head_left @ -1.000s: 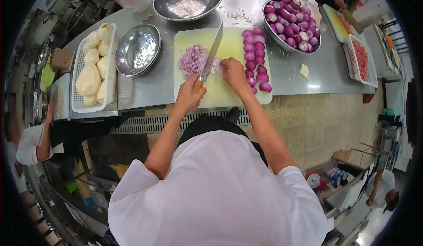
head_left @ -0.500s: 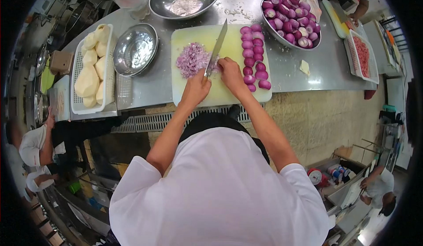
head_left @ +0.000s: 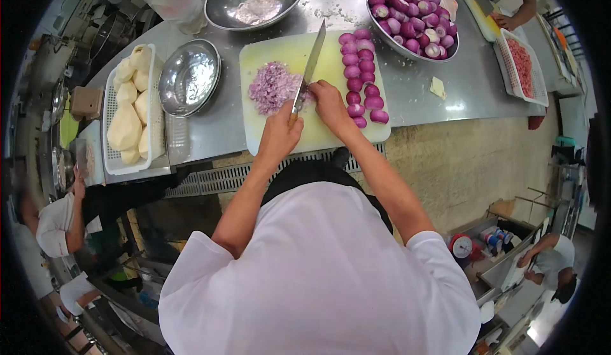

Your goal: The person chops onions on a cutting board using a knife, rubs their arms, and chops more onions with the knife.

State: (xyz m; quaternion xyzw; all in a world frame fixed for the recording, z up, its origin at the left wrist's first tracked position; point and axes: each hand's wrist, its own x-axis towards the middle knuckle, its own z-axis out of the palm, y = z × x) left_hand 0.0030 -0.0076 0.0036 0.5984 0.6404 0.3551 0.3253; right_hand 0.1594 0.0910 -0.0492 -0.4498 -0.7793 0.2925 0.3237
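Note:
My left hand (head_left: 280,135) is wrapped round the handle of a kitchen knife (head_left: 312,62), its long blade pointing away over a yellowish-white cutting board (head_left: 273,53). Close to the blade's right side, my right hand (head_left: 332,105) has its fingers curled together. Purple onion bits show at its fingertips, but whatever it grips is hidden. Left of the blade lies a heap of chopped red onion (head_left: 270,88). Peeled red onions (head_left: 351,72) stand in two rows along the board's right side.
A metal bowl of peeled onions (head_left: 417,24) stands at the back right. Another bowl (head_left: 254,2) holds pale bits, beside a shiny bowl (head_left: 189,78). A white basket (head_left: 108,126) holds large peeled roots; a second basket (head_left: 541,91) holds red minced food. Co-workers stand on both sides.
The view has shifted slightly, so the board and bowls sit a little further left. Both hands stay at the knife and board, with the blade at nearly the same slant.

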